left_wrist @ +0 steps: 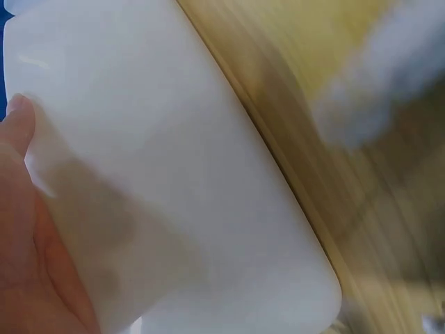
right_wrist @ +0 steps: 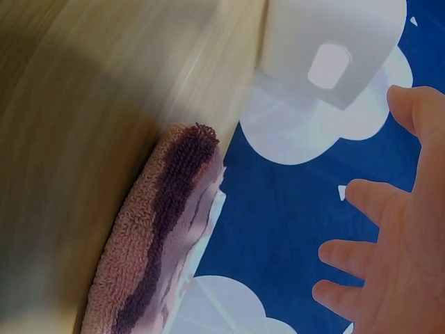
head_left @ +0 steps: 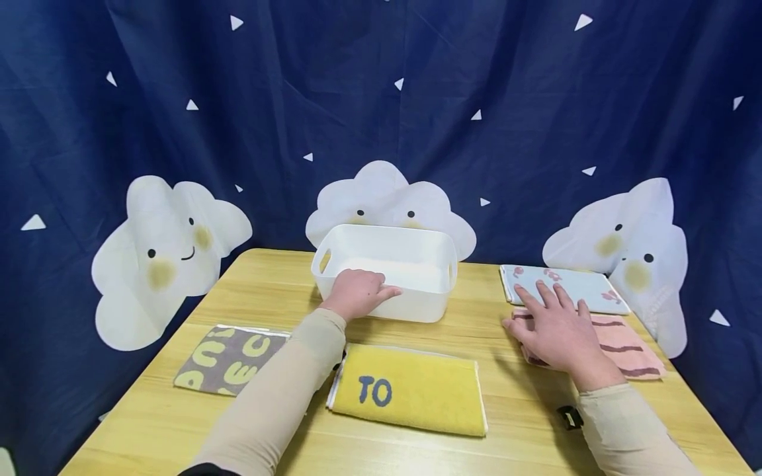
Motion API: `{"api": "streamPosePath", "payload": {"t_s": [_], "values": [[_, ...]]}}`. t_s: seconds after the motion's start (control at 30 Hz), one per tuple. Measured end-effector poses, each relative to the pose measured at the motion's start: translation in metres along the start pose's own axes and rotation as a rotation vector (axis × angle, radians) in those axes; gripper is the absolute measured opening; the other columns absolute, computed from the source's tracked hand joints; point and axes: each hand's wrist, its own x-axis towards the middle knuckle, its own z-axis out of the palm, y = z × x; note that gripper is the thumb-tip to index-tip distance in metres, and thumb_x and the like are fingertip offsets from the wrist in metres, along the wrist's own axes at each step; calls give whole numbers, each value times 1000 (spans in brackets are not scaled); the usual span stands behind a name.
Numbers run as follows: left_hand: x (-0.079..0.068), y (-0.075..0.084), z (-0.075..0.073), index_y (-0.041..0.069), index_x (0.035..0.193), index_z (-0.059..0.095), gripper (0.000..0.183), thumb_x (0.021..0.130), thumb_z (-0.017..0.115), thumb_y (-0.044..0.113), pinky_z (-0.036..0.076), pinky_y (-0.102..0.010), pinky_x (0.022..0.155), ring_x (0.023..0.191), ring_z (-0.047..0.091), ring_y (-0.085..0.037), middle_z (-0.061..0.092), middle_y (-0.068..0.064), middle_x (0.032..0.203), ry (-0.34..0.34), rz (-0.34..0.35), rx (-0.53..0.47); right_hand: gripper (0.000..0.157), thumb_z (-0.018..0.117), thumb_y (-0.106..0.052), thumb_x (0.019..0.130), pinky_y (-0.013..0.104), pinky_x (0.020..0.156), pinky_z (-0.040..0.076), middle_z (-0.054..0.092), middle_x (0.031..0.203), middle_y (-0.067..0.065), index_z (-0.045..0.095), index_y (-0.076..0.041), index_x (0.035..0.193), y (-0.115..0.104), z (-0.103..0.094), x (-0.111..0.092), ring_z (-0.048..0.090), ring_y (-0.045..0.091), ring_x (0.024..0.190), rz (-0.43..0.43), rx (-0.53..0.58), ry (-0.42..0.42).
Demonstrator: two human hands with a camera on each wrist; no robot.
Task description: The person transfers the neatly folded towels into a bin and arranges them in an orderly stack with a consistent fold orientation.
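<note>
A white plastic storage bin [head_left: 411,301] stands at the back middle of the table, nothing showing inside. My left hand [head_left: 356,293] is at its near rim, the fingers over the inside and the thumb on the front side. The left wrist view has the bin's wall [left_wrist: 160,160] filling most of the picture, with the thumb at its edge. Over on the right, my right hand [head_left: 559,334] hovers with spread fingers above a folded pink towel with dark stripes [head_left: 625,347]. Its fingertips overlap a folded light blue towel [head_left: 577,287] behind that one.
A folded yellow towel [head_left: 417,390] marked TO lies in the near middle. Left of it is a folded grey-brown towel with yellow letters [head_left: 226,360], partly covered by my left forearm. A dark blue curtain [head_left: 357,119] with white clouds hangs behind the wooden table [head_left: 524,423].
</note>
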Motion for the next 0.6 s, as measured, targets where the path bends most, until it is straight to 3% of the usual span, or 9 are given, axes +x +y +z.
{"api": "streamPosePath", "payload": {"t_s": [0.6], "values": [[30, 48, 9, 21, 80, 57, 59, 100, 33, 71, 49, -40, 72, 77, 64, -18, 55, 4, 68, -35, -48, 41, 83, 47, -70, 95, 80, 103, 8, 26, 158, 31, 36, -15, 157, -2, 1, 0, 14, 55, 144, -3, 3, 9]]}}
